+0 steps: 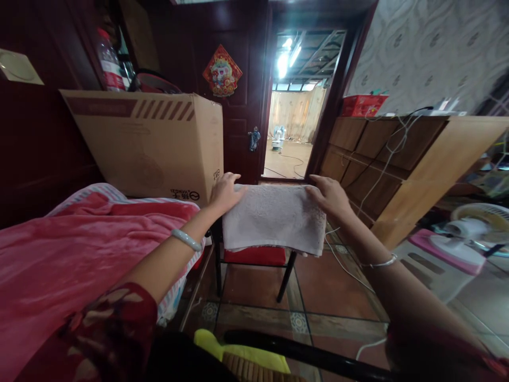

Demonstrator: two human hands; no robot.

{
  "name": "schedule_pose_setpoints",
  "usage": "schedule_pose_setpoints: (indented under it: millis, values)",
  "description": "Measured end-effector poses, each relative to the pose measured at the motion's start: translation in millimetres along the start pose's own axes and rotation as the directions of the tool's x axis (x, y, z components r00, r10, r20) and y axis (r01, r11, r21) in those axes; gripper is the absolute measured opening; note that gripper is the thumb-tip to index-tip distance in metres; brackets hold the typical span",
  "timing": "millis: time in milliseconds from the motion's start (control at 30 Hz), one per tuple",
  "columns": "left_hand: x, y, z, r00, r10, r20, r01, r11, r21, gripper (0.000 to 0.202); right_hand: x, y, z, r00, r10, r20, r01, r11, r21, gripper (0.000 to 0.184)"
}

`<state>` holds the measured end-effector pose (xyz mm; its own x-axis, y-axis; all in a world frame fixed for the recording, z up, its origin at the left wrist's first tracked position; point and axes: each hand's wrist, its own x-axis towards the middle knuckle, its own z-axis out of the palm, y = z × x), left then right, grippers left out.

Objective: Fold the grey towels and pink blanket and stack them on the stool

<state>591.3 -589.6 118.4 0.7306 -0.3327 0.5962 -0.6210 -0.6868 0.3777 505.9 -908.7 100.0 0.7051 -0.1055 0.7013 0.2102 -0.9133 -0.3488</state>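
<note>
Above the red-seated chair [254, 256], a folded grey-white towel [274, 217] is sitting between both hands, its lower hem drooping slightly unevenly; can't tell how much weight the chair is taking. Left hand [227, 194] is touching the upper left corner, right hand [329, 196] the upper right. Both thumbs are lying over the towel, apart from the fingers; can't tell if either hand is pinching or just pressing. Stance is wide, roughly the full width of the towel, which is suiting a flat, square handling. I'd be tensioning outward evenly, holding both corners level and smoothing the layers toward the hem, since the lower right edge is looking a bit ragged. Soft cloth, so uneven pull would probably be skewing the fold. Further out: a Yangzi carton [135, 138] is standing close by the left hand, limiting swing that side; a pink plush blanket [99, 254] is lying under the left forearm. To the right, a white cable [350, 270] is trailing over the tiles beside the chair, a likely snag; the wooden cabinet [417, 164] is standing beyond it. Nearest the body, a black bar [314, 351] is crossing in front of a yellow cloth [254, 356].
</note>
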Motion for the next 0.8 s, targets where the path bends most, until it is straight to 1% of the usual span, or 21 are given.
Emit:
schedule_pose_setpoints:
  millis: [67,133,200,267,367,500,633,733,800]
  values:
    - [-1.1,13.8,1.2,0.989,0.134,0.063,-0.140,0.985,0.100,0.065,0.5,-20.1,10.8,0.985,-0.162,0.054,0.164,0.986,-0.040,0.060]
    - [-2.6,22.9,4.8,0.958,0.216,0.186,-0.247,0.955,0.164,0.081,0.0,-34.7,22.3,0.952,-0.255,0.168,0.268,0.962,-0.057,0.064]
    - [-4.6,25.8,9.6,0.924,0.231,0.306,-0.299,0.933,0.200,0.091,-1.1,-40.7,30.8,0.917,-0.289,0.276,0.315,0.947,-0.055,0.069]
    - [-7.1,24.3,14.0,0.908,0.220,0.356,-0.313,0.921,0.230,0.094,-2.6,-39.9,35.3,0.899,-0.287,0.332,0.324,0.944,-0.061,0.072]
    - [-10.8,20.0,18.6,0.917,0.236,0.322,-0.327,0.906,0.268,0.094,-4.3,-34.1,37.2,0.904,-0.281,0.322,0.329,0.939,-0.102,0.071]
    - [-12.5,16.0,22.6,0.920,0.262,0.290,-0.344,0.894,0.286,0.095,-5.3,-30.5,38.6,0.904,-0.303,0.301,0.363,0.917,-0.166,0.072]
    - [-14.0,18.4,24.6,0.926,0.249,0.285,-0.331,0.897,0.292,0.098,-8.0,-30.8,38.8,0.898,-0.316,0.307,0.383,0.904,-0.190,0.071]
    - [-23.9,21.7,23.7,0.920,0.259,0.295,-0.343,0.895,0.284,0.096,-10.3,-24.9,38.7,0.902,-0.293,0.316,0.359,0.917,-0.174,0.074]
    - [-39.0,19.4,23.1,0.915,0.293,0.276,-0.375,0.872,0.316,0.089,-8.2,-13.9,42.1,0.902,-0.276,0.333,0.340,0.928,-0.153,0.079]
